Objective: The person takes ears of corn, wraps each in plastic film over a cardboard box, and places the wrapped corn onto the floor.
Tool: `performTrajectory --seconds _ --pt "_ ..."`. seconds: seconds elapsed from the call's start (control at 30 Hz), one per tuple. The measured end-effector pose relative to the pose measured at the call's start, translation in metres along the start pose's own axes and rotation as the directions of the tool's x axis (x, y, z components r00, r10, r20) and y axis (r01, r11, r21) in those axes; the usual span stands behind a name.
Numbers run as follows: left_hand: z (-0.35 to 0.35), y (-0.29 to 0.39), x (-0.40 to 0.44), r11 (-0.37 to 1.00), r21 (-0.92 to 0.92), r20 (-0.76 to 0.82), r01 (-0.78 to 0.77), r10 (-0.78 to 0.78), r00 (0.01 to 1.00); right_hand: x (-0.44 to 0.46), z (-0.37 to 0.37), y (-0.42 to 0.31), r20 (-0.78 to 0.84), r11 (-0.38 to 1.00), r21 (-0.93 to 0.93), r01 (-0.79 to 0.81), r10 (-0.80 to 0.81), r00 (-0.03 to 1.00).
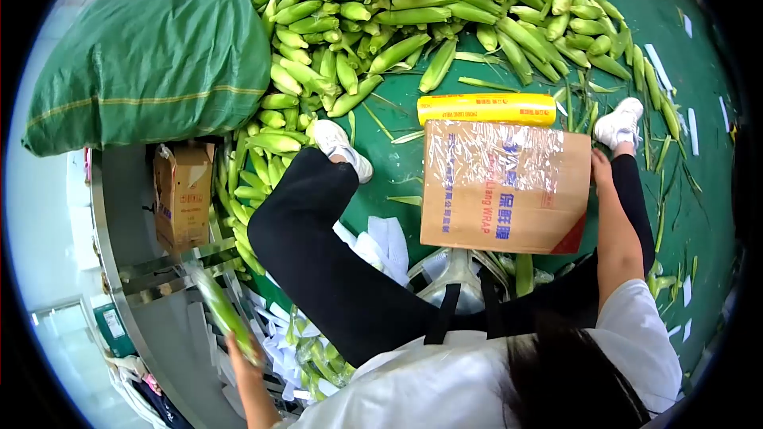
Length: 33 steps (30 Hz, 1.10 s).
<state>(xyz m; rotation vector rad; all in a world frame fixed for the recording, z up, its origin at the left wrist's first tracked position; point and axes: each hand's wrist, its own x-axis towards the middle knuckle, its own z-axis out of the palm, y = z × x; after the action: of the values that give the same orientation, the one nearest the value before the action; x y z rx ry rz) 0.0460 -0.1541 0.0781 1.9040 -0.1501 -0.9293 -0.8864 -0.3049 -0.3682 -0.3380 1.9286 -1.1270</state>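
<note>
At lower left, green corn cob (226, 310) in left hand (244, 347), beside the grey metal-edged shelving

Cob: held out to the person's left, tilted, far end blurred, shiny as if in clear film. Can't tell if its tip touches the shelving (131, 302). Left fingers curled round the near end, gripping it.

Right hand (602, 168): at the right edge of a cardboard box (465, 191) between the knees. Fingers partly hidden; can't tell whether spread or pressed together. Clear film lies across the box's upper face; yellow film carton (486, 109) sits against its far edge.

Further out: big heap of husk-on corn (413, 12) on the green floor (389, 167), stuffed green woven sack (151, 63) at left, brown carton (184, 199) below it.

Risks, my guess: cob could slip, being slick and held by one end only; its far end could knock the shelving if swung wide; film on the box could wrinkle or lift if the right hand drags it.

Writing: box reads "Liang WRAP" in red, plus blue 保鲜膜; smaller blue characters unclear. Yellow carton: "LIANG WRAP" in red. Brown carton's print too small to read.
</note>
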Motion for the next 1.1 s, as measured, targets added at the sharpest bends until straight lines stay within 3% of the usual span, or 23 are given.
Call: performTrajectory --seconds 0.07,0.17,0.23,0.27,0.37,0.4,0.43,0.47,0.5,0.53,0.57,0.6,0.63,0.67,0.73,0.77,0.8,0.83,0.87,0.93,1.0,1.03,1.1 --pt "-0.105 -0.081 0.027 0.923 0.276 -0.221 0.268 -0.210 0.952 0.007 0.017 0.005 0.194 0.982 0.182 -0.058 0.022 0.981" --pt "-0.129 -0.145 -0.005 0.623 0.462 -0.521 0.631 -0.386 0.761 0.066 0.031 0.024 0.598 0.824 0.566 -0.027 -0.388 0.701" --pt "-0.122 -0.126 -0.003 0.561 0.461 -0.592 0.688 -0.383 0.709 0.102 0.051 0.066 0.565 0.787 0.614 -0.063 -0.381 0.732" --pt "-0.121 -0.104 0.014 0.578 0.464 -0.613 0.671 -0.337 0.715 0.117 0.067 0.087 0.440 0.843 0.535 -0.056 -0.222 0.870" --pt "-0.096 0.002 0.123 0.773 0.539 -0.535 0.334 0.008 0.845 0.062 0.092 0.014 0.605 0.817 0.508 -0.271 -0.114 0.788" --pt "-0.062 0.049 0.168 0.818 0.561 -0.433 0.125 0.161 0.887 0.047 0.105 -0.011 0.538 0.834 0.502 -0.229 -0.093 0.838" --pt "0.035 0.101 0.192 0.817 0.523 -0.199 -0.242 0.393 0.898 0.041 0.108 -0.024 0.519 0.841 0.490 -0.229 -0.071 0.852" --pt "0.179 0.144 0.176 0.547 0.723 0.033 -0.421 0.582 0.813 0.032 0.110 -0.031 0.523 0.852 0.468 -0.236 -0.051 0.851" --pt "0.183 0.183 0.261 0.383 0.652 0.387 -0.654 0.573 0.722 0.024 0.111 -0.040 0.531 0.857 0.452 -0.247 -0.036 0.847" --pt "0.307 0.173 0.247 0.492 0.528 0.339 -0.692 0.625 0.703 0.018 0.112 -0.046 0.541 0.862 0.435 -0.260 -0.019 0.841" --pt "0.429 0.157 0.183 0.435 0.618 0.449 -0.655 0.489 0.748 0.015 0.118 -0.054 0.555 0.865 0.421 -0.274 -0.006 0.832" --pt "0.490 0.133 0.205 0.334 0.695 0.582 -0.637 0.260 0.771 0.012 0.127 -0.059 0.572 0.874 0.390 -0.291 0.018 0.820" --pt "0.532 0.084 0.231 0.470 0.669 0.647 -0.576 0.014 0.762 0.012 0.137 -0.065 0.593 0.878 0.364 -0.311 0.039 0.804" --pt "0.577 0.017 0.254 0.258 0.790 0.607 -0.556 -0.203 0.768 0.012 0.150 -0.072 0.617 0.883 0.335 -0.329 0.059 0.784" --pt "0.644 -0.073 0.192 0.399 0.822 0.553 -0.406 -0.392 0.735 0.020 0.180 -0.084 0.662 0.892 0.276 -0.358 0.094 0.743" --pt "0.670 -0.124 0.214 0.441 0.779 0.583 -0.446 -0.248 0.774 0.024 0.196 -0.089 0.680 0.895 0.250 -0.370 0.109 0.725" --pt "0.696 -0.164 0.240 0.331 0.631 0.710 -0.701 0.117 0.694 0.027 0.213 -0.091 0.691 0.897 0.229 -0.378 0.124 0.712" --pt "0.719 -0.157 0.229 0.206 0.417 0.818 -0.885 0.338 0.465 0.033 0.227 -0.093 0.697 0.902 0.211 -0.378 0.132 0.704" --pt "0.747 -0.157 0.231 0.102 0.285 0.860 -0.953 0.411 0.301 0.042 0.242 -0.092 0.696 0.908 0.185 -0.375 0.148 0.703" --pt "0.801 -0.143 0.191 0.400 0.492 0.846 -0.773 -0.010 0.533 0.062 0.276 -0.077 0.649 0.947 0.105 -0.302 0.165 0.743" --pt "0.843 -0.176 0.201 0.092 0.431 0.902 -0.898 -0.077 0.425 0.070 0.304 -0.073 0.567 0.989 -0.069 -0.132 0.148 0.810" --pt "0.850 -0.191 0.196 -0.087 0.440 0.898 -0.894 0.020 0.440 0.071 0.311 -0.071 0.544 0.993 -0.073 -0.094 0.118 0.830" --pt "0.859 -0.195 0.205 -0.040 0.455 0.889 -0.890 0.072 0.451 0.064 0.315 -0.072 0.564 0.986 0.054 -0.157 0.099 0.820"
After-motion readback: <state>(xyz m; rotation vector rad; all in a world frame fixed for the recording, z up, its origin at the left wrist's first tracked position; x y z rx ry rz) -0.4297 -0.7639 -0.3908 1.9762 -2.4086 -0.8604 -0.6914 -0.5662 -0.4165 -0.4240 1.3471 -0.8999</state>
